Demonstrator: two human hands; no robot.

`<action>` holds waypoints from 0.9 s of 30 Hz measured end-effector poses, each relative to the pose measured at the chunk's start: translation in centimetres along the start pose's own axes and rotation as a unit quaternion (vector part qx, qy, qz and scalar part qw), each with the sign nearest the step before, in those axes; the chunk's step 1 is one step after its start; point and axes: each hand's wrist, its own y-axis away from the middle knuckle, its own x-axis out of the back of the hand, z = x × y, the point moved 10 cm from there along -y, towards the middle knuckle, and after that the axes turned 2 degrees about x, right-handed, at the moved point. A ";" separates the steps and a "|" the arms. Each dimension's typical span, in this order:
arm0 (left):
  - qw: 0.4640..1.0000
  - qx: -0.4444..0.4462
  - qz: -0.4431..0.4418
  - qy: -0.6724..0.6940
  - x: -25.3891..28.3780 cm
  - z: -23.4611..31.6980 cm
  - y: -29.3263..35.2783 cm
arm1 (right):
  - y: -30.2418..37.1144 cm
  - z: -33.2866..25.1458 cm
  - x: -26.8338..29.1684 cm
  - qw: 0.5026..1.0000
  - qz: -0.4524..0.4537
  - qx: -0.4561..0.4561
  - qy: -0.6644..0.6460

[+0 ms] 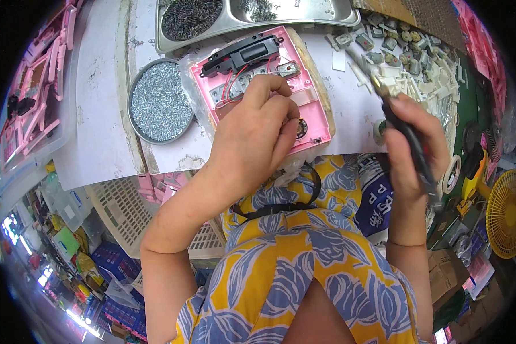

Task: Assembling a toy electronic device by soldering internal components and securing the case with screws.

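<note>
An open pink plastic case (322, 103) lies on a padded support on the table, with a long black part (249, 53), red wires, small grey motors and a round black part (302, 128) inside. My left hand (257, 123) rests over the case's near left portion, fingers curled and thumb drawn in; whatever they pinch is hidden. Away to the right, my right hand (418, 135) is closed around a black-handled screwdriver (408, 132). Its thin shaft points up and left, blurred, towards the pile of small motors (393, 43).
Left of the case stands a round dish of silver screws (161, 102). A metal tray (304, 14) with dark screws lies behind it. White plastic pieces (424, 89) are heaped at right. Pink parts (37, 97) fill a bin at far left. A cream basket (123, 215) sits below the table edge.
</note>
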 end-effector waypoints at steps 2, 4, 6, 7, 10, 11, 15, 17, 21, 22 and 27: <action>0.999 -0.019 0.000 -0.027 -0.1 0.2 -0.2 | 0.7 0.5 0.8 0.996 -0.003 -0.061 -0.060; 0.999 -0.031 -0.007 -0.045 -0.4 0.4 -0.5 | 1.5 1.0 0.7 0.989 0.012 -0.108 -0.105; 0.998 -0.031 -0.017 -0.055 -0.6 0.4 -0.6 | 1.7 1.3 0.1 0.987 -0.030 -0.108 -0.113; 0.998 -0.034 -0.016 -0.058 -0.7 0.4 -0.7 | 1.6 1.3 -0.3 0.988 -0.053 -0.096 -0.109; 0.997 -0.044 -0.013 -0.068 -0.9 0.5 -0.7 | 1.4 1.3 -1.3 0.988 -0.094 -0.084 -0.095; 0.996 -0.048 -0.011 -0.072 -0.9 0.6 -0.7 | 1.4 1.3 -1.6 0.987 -0.103 -0.083 -0.089; 0.996 -0.046 -0.013 -0.073 -0.8 0.7 -0.8 | 1.2 1.4 -2.1 0.986 -0.125 -0.086 -0.075; 0.996 -0.043 -0.014 -0.073 -0.8 0.6 -0.8 | 1.2 1.5 -2.5 0.986 -0.131 -0.072 -0.073; 0.996 -0.044 -0.010 -0.075 -0.8 0.7 -0.8 | 1.1 1.5 -2.8 0.985 -0.139 -0.083 -0.056; 0.996 -0.048 -0.011 -0.078 -0.8 0.8 -0.8 | 1.0 1.4 -2.7 0.986 -0.138 -0.082 -0.053; 0.995 -0.058 -0.006 -0.086 -0.8 0.9 -0.8 | 0.9 1.3 -3.0 0.986 -0.143 -0.073 -0.042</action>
